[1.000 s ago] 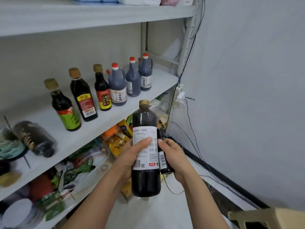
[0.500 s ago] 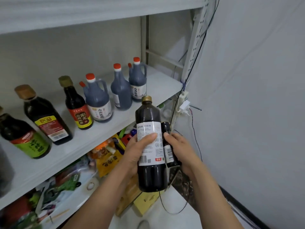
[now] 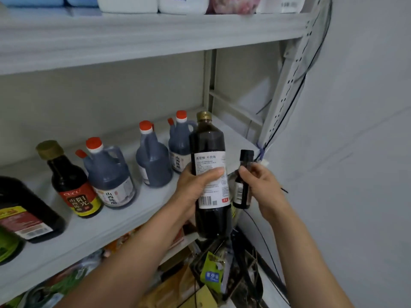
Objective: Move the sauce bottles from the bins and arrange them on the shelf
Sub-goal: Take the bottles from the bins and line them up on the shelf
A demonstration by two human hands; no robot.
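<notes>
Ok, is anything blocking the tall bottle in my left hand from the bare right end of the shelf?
Nothing visible does. The left hand holds the tall bottle in front of the bare right end of the shelf; the nearest red-capped jug stands left of that spot.

dark bottle (image 3: pixel 210 174), white label, perhaps gold cap

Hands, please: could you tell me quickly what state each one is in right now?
Left hand: gripping the large bottle.
Right hand: gripping the small bottle.
</notes>
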